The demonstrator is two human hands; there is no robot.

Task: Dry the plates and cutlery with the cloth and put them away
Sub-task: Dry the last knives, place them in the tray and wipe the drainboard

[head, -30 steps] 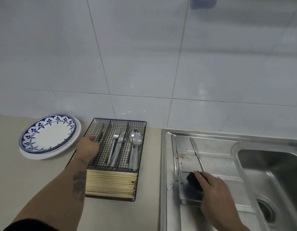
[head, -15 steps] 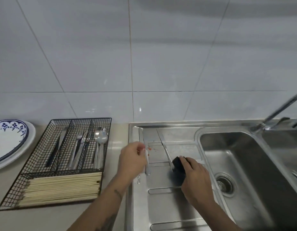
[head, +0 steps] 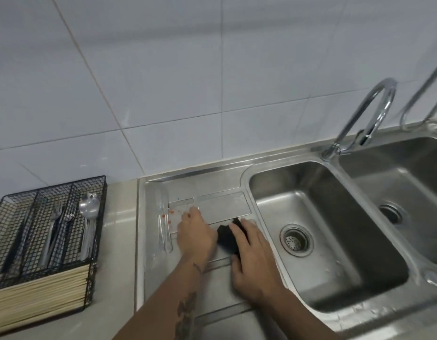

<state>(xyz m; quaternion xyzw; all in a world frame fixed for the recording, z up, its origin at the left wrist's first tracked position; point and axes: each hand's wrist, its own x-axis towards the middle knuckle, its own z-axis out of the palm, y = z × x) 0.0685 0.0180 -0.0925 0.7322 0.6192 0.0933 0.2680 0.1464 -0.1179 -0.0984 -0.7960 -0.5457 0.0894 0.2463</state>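
My left hand [head: 195, 231] rests on the steel drainboard [head: 222, 204] with its fingers curled downward; whatever lies under them is hidden. Close beside it, my right hand [head: 251, 261] grips a black cloth [head: 227, 238] and presses it to the drainboard. One table knife [head: 163, 224] lies lengthwise at the drainboard's left edge, just left of my left hand. A black wire cutlery tray [head: 6, 217] stands on the counter to the left, holding forks [head: 58, 217], spoons [head: 90, 207] and a row of chopsticks [head: 40, 295].
Red specks [head: 172, 212] dot the drainboard by the knife. A double sink [head: 335, 278] with an open drain [head: 296, 239] lies right of my hands, and a curved tap [head: 374, 106] rises behind it. White wall tiles back the counter.
My left hand has left the cutlery tray and crossed right to the drainboard beside my right hand. The second knife near the cloth is no longer visible. The view has swung right, dropping the plates.
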